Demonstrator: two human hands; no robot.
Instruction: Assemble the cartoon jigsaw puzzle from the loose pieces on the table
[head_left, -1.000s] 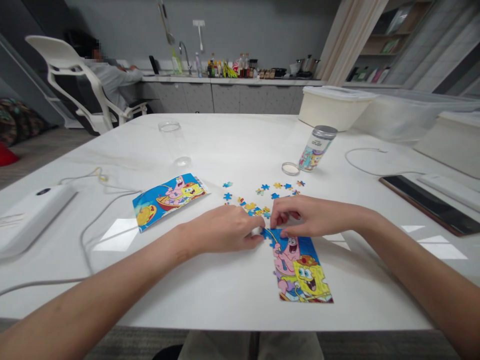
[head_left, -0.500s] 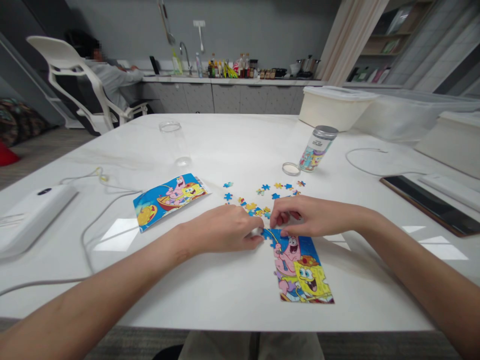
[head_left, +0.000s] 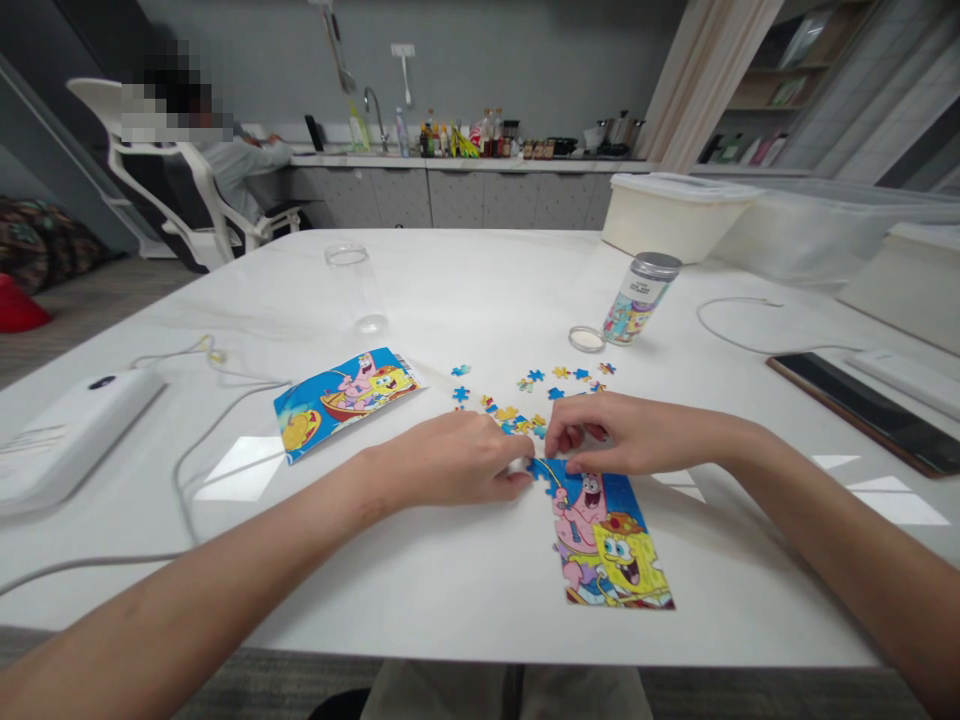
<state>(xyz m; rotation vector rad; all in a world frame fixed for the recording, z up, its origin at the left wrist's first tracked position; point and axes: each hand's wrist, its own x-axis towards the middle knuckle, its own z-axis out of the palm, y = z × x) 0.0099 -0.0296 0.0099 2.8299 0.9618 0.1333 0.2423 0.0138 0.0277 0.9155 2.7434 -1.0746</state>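
A partly joined jigsaw puzzle (head_left: 616,545) lies flat on the white table, showing a pink starfish and a yellow sponge character against blue. My left hand (head_left: 450,460) is closed, thumb and forefinger pinching a blue puzzle piece (head_left: 540,468) at the puzzle's upper left corner. Curled over the top edge, my right hand (head_left: 611,432) grips the puzzle there with thumb and fingers; its fingertips partly hide that edge. Just beyond both hands are several loose puzzle pieces (head_left: 507,414). Left of them rests a folded picture sheet (head_left: 349,400) with the same characters.
A clear jar (head_left: 358,290) stands far left; a printed canister (head_left: 639,298) and a ring-shaped lid (head_left: 586,339) are at the right. A cable (head_left: 180,470) and white device (head_left: 75,435) lie left, a dark phone-like slab (head_left: 862,410) right. Behind, a person (head_left: 240,165) sits.
The whole view has shifted slightly, so things appear a little further right. Both hands keep nearly the same places at the puzzle's top edge.
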